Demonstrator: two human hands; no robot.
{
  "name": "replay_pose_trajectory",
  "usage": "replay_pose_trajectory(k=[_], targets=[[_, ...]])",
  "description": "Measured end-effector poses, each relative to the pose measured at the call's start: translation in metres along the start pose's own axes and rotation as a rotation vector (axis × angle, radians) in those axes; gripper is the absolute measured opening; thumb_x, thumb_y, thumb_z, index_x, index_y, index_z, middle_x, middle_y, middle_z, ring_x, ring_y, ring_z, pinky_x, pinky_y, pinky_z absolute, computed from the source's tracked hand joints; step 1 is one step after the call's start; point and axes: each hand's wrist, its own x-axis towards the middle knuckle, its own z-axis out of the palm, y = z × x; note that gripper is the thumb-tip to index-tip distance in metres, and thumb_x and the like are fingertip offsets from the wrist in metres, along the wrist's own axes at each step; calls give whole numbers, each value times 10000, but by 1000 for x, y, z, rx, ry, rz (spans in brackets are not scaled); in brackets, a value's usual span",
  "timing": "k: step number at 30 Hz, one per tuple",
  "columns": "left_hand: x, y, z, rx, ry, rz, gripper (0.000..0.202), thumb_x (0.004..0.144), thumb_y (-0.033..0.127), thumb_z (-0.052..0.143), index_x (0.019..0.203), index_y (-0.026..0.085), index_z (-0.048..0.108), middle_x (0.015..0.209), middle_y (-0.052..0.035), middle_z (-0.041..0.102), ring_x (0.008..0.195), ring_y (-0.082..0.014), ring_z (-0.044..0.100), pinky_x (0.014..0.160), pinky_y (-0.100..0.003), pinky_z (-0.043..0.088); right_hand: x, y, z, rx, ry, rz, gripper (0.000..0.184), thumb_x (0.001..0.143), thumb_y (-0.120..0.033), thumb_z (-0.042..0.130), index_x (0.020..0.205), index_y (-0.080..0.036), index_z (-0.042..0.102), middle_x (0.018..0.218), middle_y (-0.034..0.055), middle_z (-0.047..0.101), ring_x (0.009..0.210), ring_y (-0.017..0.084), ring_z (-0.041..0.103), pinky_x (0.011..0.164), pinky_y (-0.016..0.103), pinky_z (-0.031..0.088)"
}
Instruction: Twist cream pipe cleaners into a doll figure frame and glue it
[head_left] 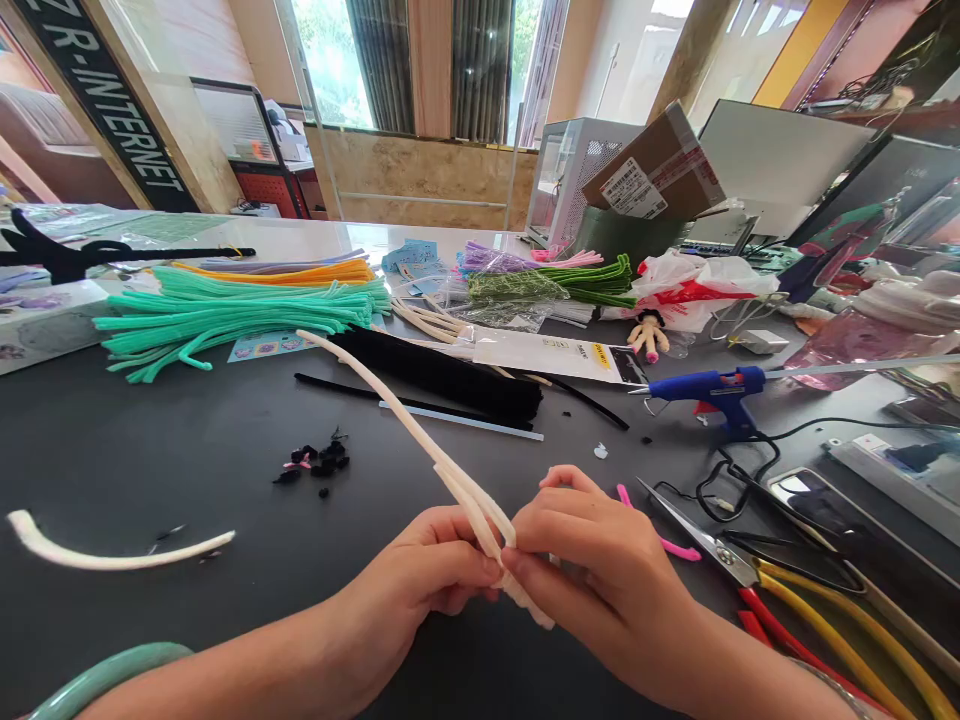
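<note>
Far left, loose white pipe cleaner point(112, 552) on the table. Another white pipe cleaner point(469, 510), doubled, sits betw both hands, long end poking up & away. L hand point(420, 570) closed, gripping it; R hand point(600, 570) pinching it right beside. Behind: clear bag point(510, 315) w/ green pipe cleaners inside, cardboard box point(660, 165) tilted on green bin point(622, 235), white-red plastic bag point(697, 290) next to it, contents can't tell. Far right, glue gun point(709, 390), scissors point(712, 545) nr R hand.
</note>
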Motion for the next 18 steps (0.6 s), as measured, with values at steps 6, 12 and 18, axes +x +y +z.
replay_pose_trajectory(k=[6,12,18], targets=[[1,2,2,-37,18,-24,98,570,271,573,625,190,565,521,60,402,570,-107,328,559,-258,236,0,1,-1,48,24,15,237,904,-143,428,679,-201,480,553,-73,523,505,74,436,770,309,339],[0,1,2,-66,-48,20,52,568,224,509,583,176,522,518,55,392,561,-100,305,539,-259,194,1,0,-1,55,26,11,232,898,-135,443,676,-201,466,575,-80,526,517,68,450,796,304,314],[2,0,1,-54,-34,10,77,576,231,527,555,183,470,504,69,347,547,-94,294,533,-253,201,1,0,-1,68,22,12,228,894,-124,444,680,-203,455,572,-90,503,510,65,434,799,295,298]])
